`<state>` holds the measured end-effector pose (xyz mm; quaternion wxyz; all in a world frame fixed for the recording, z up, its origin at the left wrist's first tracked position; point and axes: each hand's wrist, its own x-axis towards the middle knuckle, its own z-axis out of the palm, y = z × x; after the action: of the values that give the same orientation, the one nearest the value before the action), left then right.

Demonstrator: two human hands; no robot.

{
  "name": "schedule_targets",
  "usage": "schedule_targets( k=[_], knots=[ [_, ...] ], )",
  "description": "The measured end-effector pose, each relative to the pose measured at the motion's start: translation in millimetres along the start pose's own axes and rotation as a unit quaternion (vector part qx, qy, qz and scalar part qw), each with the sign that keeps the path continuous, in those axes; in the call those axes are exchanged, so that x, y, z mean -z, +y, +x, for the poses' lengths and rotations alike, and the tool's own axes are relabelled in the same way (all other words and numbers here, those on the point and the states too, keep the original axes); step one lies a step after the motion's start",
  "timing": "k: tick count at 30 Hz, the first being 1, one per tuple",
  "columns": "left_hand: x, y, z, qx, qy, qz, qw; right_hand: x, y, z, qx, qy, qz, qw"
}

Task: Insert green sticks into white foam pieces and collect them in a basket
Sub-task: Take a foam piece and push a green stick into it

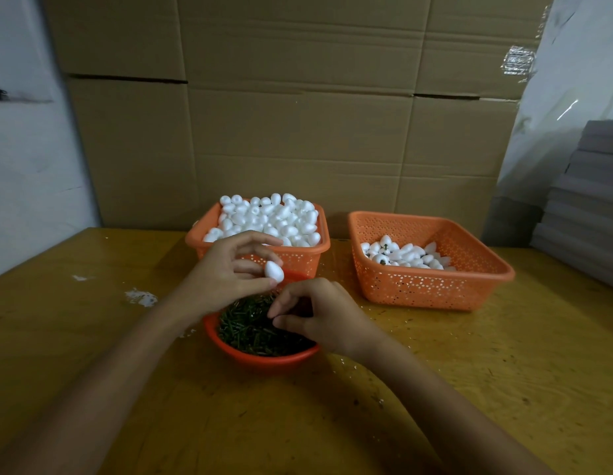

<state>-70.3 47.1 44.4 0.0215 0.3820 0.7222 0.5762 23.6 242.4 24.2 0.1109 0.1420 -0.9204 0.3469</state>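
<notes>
Over the near bowl [263, 359]: the left hand [229, 269] pinches one egg-shaped foam piece [274, 271] between thumb and fingertips, other fingers loosely spread.
Right hand [318, 317]: just below that piece, fingers curled, thumb and forefinger tips together at the green sticks [250, 327]; whether one is caught cannot be told.
Bowl material: red, round, smooth plastic, heaped with thin sticks, partly covered by both hands.
Far left basket [308, 257]: orange, perforated, piled with plain foam pieces [267, 217].
Far right basket [435, 286]: same kind, a few stemmed pieces [404, 257] inside.
Table [92, 337]: scuffed yellow wood.
</notes>
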Motion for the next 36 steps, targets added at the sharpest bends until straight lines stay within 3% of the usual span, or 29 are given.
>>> schedule_targets(
  k=[12,36],
  knots=[
    [2.9,-3.1,-1.6,0.007,0.009,-0.063,0.998,0.1,-11.7,-3.6,-0.014,-0.059,-0.122,0.991],
    [4.4,-6.2,-0.9,-0.023,-0.018,-0.075,0.997,-4.4,-12.4,-5.7,-0.029,-0.040,-0.142,0.989]
  ],
)
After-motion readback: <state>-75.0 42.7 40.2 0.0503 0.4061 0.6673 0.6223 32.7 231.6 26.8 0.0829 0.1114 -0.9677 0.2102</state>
